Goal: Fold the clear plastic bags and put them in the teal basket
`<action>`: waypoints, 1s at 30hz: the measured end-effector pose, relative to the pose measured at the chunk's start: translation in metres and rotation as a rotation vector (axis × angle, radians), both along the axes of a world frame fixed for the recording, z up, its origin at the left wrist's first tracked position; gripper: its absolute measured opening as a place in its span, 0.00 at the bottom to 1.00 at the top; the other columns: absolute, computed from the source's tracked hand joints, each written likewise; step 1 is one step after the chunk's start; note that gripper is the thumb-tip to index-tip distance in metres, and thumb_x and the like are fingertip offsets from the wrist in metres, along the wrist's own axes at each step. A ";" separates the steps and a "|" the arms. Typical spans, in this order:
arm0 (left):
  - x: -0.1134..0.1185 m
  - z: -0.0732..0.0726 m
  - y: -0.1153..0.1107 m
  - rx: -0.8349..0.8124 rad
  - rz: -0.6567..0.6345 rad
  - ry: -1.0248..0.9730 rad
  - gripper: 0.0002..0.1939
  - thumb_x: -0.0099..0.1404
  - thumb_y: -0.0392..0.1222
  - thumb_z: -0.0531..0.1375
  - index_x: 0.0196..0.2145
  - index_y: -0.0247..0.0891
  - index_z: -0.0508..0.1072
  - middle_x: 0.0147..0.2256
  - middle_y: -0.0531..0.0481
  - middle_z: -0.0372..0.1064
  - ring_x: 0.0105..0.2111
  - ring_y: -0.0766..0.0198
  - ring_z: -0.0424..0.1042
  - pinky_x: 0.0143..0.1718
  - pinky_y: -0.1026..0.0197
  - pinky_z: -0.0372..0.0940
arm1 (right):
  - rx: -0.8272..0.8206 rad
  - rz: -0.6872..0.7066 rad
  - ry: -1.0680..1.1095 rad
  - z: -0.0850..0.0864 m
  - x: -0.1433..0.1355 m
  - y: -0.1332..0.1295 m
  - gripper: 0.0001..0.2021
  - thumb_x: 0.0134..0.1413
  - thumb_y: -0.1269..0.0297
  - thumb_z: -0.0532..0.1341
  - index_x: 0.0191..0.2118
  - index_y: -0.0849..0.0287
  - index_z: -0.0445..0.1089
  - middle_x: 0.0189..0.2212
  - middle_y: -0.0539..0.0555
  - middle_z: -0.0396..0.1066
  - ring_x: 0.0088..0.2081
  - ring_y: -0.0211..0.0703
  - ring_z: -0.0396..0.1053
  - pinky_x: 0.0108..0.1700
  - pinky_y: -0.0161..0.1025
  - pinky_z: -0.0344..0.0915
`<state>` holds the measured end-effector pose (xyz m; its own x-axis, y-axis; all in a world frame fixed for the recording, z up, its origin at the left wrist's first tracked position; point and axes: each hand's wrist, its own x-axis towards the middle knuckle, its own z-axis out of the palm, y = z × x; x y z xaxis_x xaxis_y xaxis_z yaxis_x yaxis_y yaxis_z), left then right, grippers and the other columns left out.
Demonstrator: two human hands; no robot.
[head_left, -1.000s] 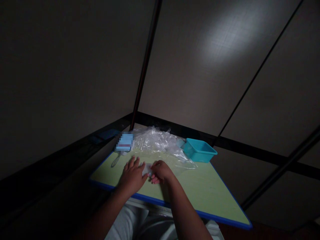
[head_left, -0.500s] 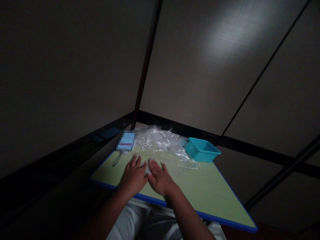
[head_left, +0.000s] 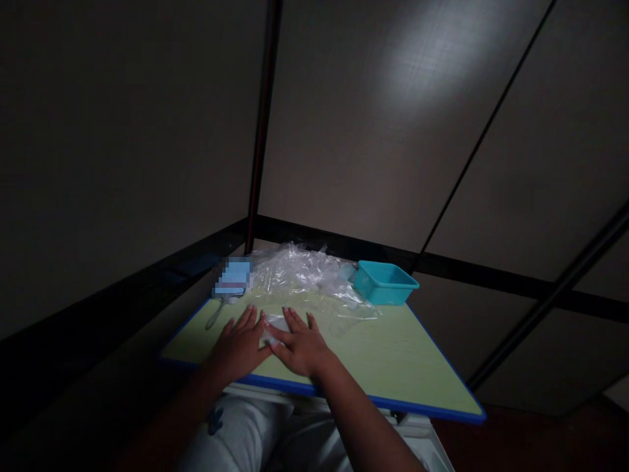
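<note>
My left hand (head_left: 240, 347) lies flat on the pale green table, fingers stretched out and apart. Beside it, my right hand (head_left: 302, 346) also rests flat with its fingers spread, and the two thumbs come close together. Between and partly under both hands is a small whitish piece of plastic (head_left: 278, 323); the hands cover much of it, so I cannot make out its full shape. Just beyond the fingers spreads a heap of crumpled clear plastic bags (head_left: 299, 272).
The table (head_left: 393, 357) has a blue edge. A turquoise basket (head_left: 386, 292) stands at its back right. At the back left lies a blurred light-blue object (head_left: 234, 276) with a strap loop (head_left: 213, 318). Walls (head_left: 344, 164) rise close behind and to the left.
My right hand has spread its fingers and shifted a little away from the left fingertips, showing more of the whitish plastic. The whole view has turned slightly to the right.
</note>
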<state>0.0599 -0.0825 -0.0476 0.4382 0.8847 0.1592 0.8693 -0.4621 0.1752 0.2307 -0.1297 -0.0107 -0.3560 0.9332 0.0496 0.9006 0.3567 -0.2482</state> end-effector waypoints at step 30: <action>-0.006 0.019 -0.008 -0.073 -0.465 -0.138 0.22 0.63 0.54 0.52 0.55 0.60 0.56 0.62 0.50 0.42 0.61 0.54 0.42 0.57 0.40 0.40 | -0.249 -0.519 1.026 0.001 0.048 0.067 0.10 0.53 0.60 0.53 0.33 0.62 0.64 0.18 0.49 0.65 0.17 0.35 0.63 0.21 0.34 0.64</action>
<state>0.0542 -0.0909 -0.0290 0.7686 0.6115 0.1882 0.5405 -0.7779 0.3205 0.2786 -0.0632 -0.0095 0.1699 0.9790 -0.1123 0.2618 -0.1547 -0.9526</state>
